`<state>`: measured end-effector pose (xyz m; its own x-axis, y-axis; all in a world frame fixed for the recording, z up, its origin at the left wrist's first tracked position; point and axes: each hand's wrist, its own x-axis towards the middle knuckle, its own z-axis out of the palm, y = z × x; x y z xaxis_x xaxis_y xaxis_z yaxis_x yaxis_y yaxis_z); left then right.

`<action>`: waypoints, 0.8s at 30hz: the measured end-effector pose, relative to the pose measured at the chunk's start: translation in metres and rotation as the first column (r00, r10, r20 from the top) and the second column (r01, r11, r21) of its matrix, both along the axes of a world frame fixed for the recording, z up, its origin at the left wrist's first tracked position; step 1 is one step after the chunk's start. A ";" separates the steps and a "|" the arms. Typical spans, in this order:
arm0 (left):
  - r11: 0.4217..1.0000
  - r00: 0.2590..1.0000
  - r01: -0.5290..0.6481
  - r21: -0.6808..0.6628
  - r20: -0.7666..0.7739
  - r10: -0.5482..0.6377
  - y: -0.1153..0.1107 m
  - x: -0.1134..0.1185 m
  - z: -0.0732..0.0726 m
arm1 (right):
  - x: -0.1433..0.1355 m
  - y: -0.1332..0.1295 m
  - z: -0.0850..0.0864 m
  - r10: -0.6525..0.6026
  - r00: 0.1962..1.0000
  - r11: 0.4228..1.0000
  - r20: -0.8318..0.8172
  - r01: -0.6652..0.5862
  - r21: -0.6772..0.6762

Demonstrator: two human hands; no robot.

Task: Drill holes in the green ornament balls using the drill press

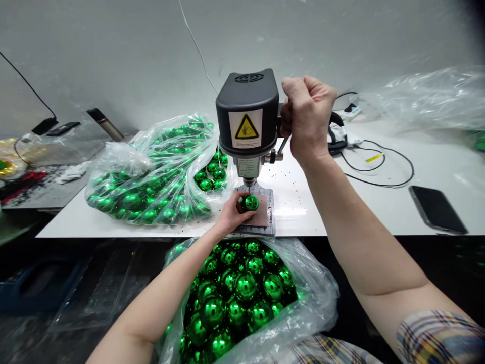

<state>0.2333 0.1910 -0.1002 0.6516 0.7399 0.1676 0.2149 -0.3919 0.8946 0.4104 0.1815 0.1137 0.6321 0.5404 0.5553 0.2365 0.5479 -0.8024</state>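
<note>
- Left hand (232, 215) fingers pinch the green ball (250, 202) on the drill press (248, 121) base plate, at the table's (379, 212) front edge.
- It's round, no long axis; the bit meets its top.
- Right hand (307, 119) fist wraps the feed lever.
- Bagged balls (242, 298) sit below.

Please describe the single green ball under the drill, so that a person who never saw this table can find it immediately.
Find the small black bench drill with a yellow warning sticker, standing at the front edge of the white table. Directly under its bit, on the metal base plate, the left hand holds one shiny green ball. Unlike the many identical balls, it lies in no plastic bag.
</note>
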 end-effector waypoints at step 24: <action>0.978 0.979 -0.153 -0.141 0.112 0.170 -0.014 0.010 -0.020 | -0.008 -0.017 -0.018 -0.084 0.977 0.986 0.197 0.053 0.159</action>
<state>0.2433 0.1773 -0.1206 0.5022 0.8544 0.1332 0.1512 -0.2384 0.9593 0.4026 0.1645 0.0959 0.5308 0.3990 0.7477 0.4267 0.6365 -0.6425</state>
